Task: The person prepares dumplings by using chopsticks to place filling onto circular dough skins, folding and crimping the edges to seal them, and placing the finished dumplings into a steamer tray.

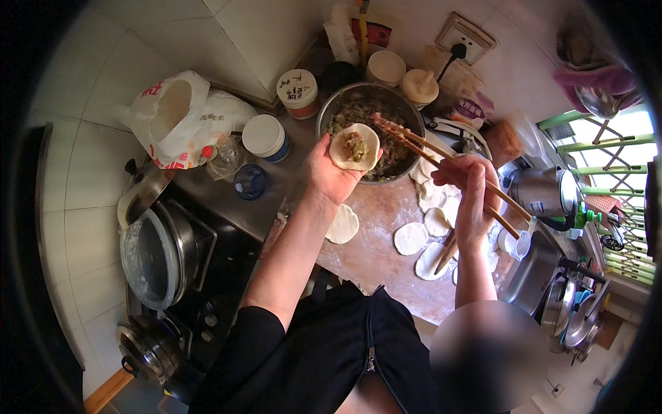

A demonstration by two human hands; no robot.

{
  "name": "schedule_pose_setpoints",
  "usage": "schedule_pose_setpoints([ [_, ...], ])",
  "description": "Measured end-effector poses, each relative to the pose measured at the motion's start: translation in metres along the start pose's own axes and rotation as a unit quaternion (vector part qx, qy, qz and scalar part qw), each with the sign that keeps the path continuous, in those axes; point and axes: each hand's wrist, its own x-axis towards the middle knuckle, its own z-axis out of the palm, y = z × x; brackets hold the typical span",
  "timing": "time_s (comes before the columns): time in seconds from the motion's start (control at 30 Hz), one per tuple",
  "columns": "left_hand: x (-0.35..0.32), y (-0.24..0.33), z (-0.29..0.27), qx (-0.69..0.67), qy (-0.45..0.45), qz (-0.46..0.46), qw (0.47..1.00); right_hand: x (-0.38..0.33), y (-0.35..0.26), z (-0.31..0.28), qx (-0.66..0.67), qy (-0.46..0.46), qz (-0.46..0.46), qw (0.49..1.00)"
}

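Note:
My left hand (329,172) is raised palm-up and holds a round dumpling wrapper (354,146) with a lump of green-flecked filling in its middle. My right hand (471,200) grips a pair of wooden chopsticks (441,160), whose tips reach over the rim of a steel bowl (369,93) of minced filling, just right of the wrapper. Both hands are over a wooden board (376,241). Several flat round wrappers (412,238) lie on the board under and beside my right hand, and one wrapper (343,224) lies below my left wrist.
A stove at left carries a lidded pot (148,259) and a kettle (145,355). A white flour bag (183,117), lidded jars (298,91) and a white tub (265,136) stand behind the board. A steel pot (545,190) and a rack of lids (576,310) are on the right.

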Motion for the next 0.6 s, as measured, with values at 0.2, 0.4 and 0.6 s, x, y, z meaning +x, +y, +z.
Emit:
schedule_pose_setpoints([
  [0.2,-0.030,0.004,0.003,0.064,0.016,0.006,0.998,0.012,0.071,0.000,-0.388,-0.148,-0.086,0.906],
  [0.4,-0.071,0.000,0.006,0.100,0.088,-0.036,0.990,0.002,0.073,-0.014,-0.573,-0.294,-0.209,0.736],
  [0.6,-0.110,-0.019,0.003,0.212,0.134,-0.078,0.965,-0.049,-0.001,-0.010,-0.476,-0.198,-0.095,0.851],
])
